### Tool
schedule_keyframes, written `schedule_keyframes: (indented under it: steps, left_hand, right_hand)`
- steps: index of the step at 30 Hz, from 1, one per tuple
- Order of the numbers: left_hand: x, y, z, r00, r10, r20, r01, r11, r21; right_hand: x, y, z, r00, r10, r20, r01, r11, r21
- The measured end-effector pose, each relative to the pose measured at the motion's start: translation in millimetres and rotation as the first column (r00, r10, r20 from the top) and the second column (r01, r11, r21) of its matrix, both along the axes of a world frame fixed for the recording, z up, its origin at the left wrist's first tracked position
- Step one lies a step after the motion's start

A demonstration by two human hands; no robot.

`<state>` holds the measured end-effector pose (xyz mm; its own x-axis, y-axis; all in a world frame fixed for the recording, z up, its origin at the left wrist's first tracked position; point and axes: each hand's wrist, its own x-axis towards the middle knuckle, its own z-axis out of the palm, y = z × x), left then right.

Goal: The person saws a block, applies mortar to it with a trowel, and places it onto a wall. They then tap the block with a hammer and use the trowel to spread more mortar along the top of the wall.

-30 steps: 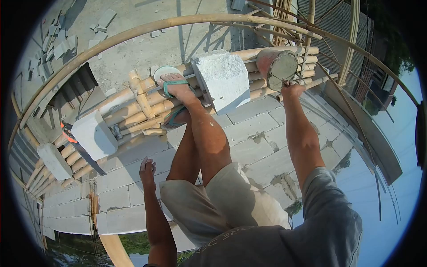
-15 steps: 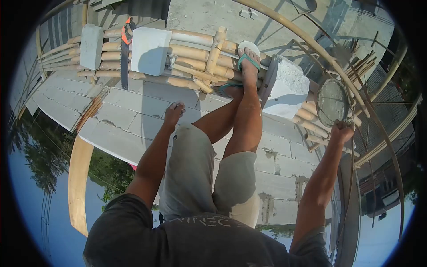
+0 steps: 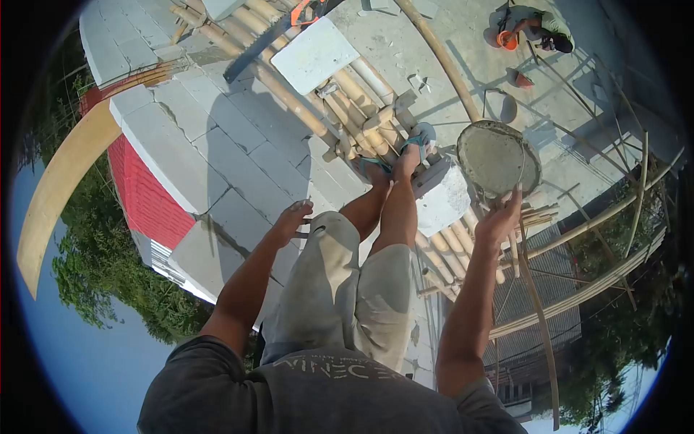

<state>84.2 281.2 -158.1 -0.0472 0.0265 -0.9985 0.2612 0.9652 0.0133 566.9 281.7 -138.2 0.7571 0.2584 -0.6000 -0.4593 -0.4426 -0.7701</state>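
Note:
My right hand (image 3: 500,218) is closed at the near edge of a round bucket (image 3: 463,160), seen from above and holding wet grey mortar (image 3: 499,155). A thin handle line crosses the mortar toward my fingers. My left hand (image 3: 293,219) hangs beside my left knee, over the pale block wall (image 3: 253,163). Its fingers are loosely curled and apart, with nothing visible in them. My sandalled feet (image 3: 412,152) stand on bamboo poles (image 3: 361,101), next to a white block (image 3: 442,199).
A handsaw (image 3: 254,52) with an orange handle lies beside another white block (image 3: 315,56) on the bamboo. Curved poles (image 3: 437,54) rise ahead and at right. Orange containers (image 3: 507,40) stand on the concrete floor below. A red roof (image 3: 155,192) lies beyond the wall's left edge.
The view has turned and shifted. My right hand and the mortar bucket are now nearer my legs, in front of the white block. My left hand stays beside my knee, its fingers further apart.

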Motion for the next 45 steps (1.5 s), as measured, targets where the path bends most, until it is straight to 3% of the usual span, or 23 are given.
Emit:
schedule_keyframes:
  steps: [1, 3, 4, 9, 11, 13, 17, 20, 22, 25, 26, 27, 29, 32, 33, 35, 36, 37, 39, 41, 43, 44, 45]
  left_hand:
    - [12, -3, 6, 0.999, 0.053, 0.012, -0.053, 0.998, 0.022]
    - [31, -15, 23, 0.997, -0.059, -0.044, 0.064, 0.991, 0.121]
    - [31, -33, 17, 0.987, -0.154, -0.056, 0.163, 0.940, 0.299]
    - [33, -114, 4, 0.969, 0.235, -0.073, -0.198, 0.923, 0.330]
    - [43, -129, 20, 0.867, 0.494, -0.064, -0.461, 0.845, 0.272]
    - [46, -144, 39, 0.872, 0.478, -0.106, -0.444, 0.863, 0.241]
    - [56, -191, 50, 0.820, 0.564, -0.098, -0.515, 0.802, 0.303]
    - [65, -204, 60, 0.830, 0.527, -0.183, -0.419, 0.806, 0.418]
    - [71, -199, 75, 0.829, 0.498, -0.254, -0.305, 0.783, 0.541]
    - [65, -182, 96, 0.822, 0.522, -0.226, -0.329, 0.761, 0.560]
    - [65, -179, 107, 0.819, 0.531, -0.218, -0.347, 0.760, 0.550]
    - [60, -169, 114, 0.803, 0.542, -0.247, -0.306, 0.731, 0.610]
    - [41, -141, 132, 0.774, 0.552, -0.311, -0.195, 0.674, 0.713]
    - [-3, -123, 159, 0.631, 0.558, -0.539, 0.179, 0.572, 0.801]
    - [-24, -114, 173, 0.542, 0.569, -0.619, 0.309, 0.550, 0.776]
    - [-71, -99, 213, 0.233, 0.461, -0.856, 0.610, 0.616, 0.498]
    - [-94, -95, 235, 0.128, 0.464, -0.876, 0.642, 0.635, 0.430]
    - [-121, -105, 241, 0.040, 0.523, -0.852, 0.648, 0.635, 0.420]
    - [-152, -93, 259, 0.027, 0.662, -0.749, 0.515, 0.633, 0.578]
    - [-182, -116, 249, 0.064, 0.677, -0.733, 0.408, 0.653, 0.638]
    - [-205, -141, 239, 0.102, 0.685, -0.721, 0.300, 0.670, 0.679]
    - [-211, -153, 235, 0.122, 0.640, -0.759, 0.202, 0.733, 0.650]
    - [-216, -164, 227, 0.148, 0.593, -0.792, 0.105, 0.787, 0.608]
  right_hand:
    - [-5, 16, -5, 0.994, 0.102, -0.048, -0.103, 0.994, -0.025]
    - [-22, 58, -13, 0.973, 0.229, -0.040, -0.227, 0.973, 0.051]
    - [-36, 82, -10, 0.947, 0.306, -0.099, -0.299, 0.951, 0.075]
    - [-112, 192, -21, 0.761, 0.639, -0.113, -0.609, 0.763, 0.215]
    - [-151, 234, -24, 0.658, 0.747, -0.100, -0.696, 0.653, 0.298]
    - [-185, 272, -48, 0.596, 0.796, -0.101, -0.734, 0.592, 0.334]
    - [-264, 338, -52, 0.513, 0.858, -0.014, -0.839, 0.505, 0.202]
    - [-311, 369, -65, 0.431, 0.902, 0.018, -0.896, 0.426, 0.125]
    - [-326, 386, -92, 0.270, 0.955, 0.123, -0.963, 0.263, 0.065]
    - [-335, 408, -119, 0.306, 0.949, 0.071, -0.952, 0.307, 0.002]
    - [-324, 414, -140, 0.122, 0.978, 0.171, -0.992, 0.128, -0.021]
    - [-320, 415, -143, 0.112, 0.978, 0.176, -0.992, 0.119, -0.029]
    - [-314, 420, -139, -0.052, 0.970, 0.236, -0.984, -0.009, -0.179]
    - [-301, 441, -147, -0.156, 0.929, 0.334, -0.945, -0.043, -0.323]
    - [-300, 442, -138, -0.153, 0.927, 0.342, -0.939, -0.029, -0.343]
    - [-311, 432, -116, -0.173, 0.835, 0.522, -0.715, 0.259, -0.650]
    - [-308, 429, -123, -0.106, 0.790, 0.603, -0.639, 0.411, -0.650]
    - [-309, 418, -123, -0.113, 0.789, 0.604, -0.630, 0.413, -0.658]
    - [-306, 377, -115, -0.076, 0.484, 0.872, -0.714, 0.584, -0.386]
    - [-297, 317, -122, -0.196, 0.512, 0.836, -0.785, 0.429, -0.447]
    - [-283, 254, -151, -0.104, 0.684, 0.722, -0.923, 0.204, -0.326]
    - [-283, 221, -161, 0.005, 0.863, 0.504, -0.942, 0.174, -0.287]
    - [-280, 195, -183, -0.073, 0.942, 0.328, -0.898, 0.081, -0.432]
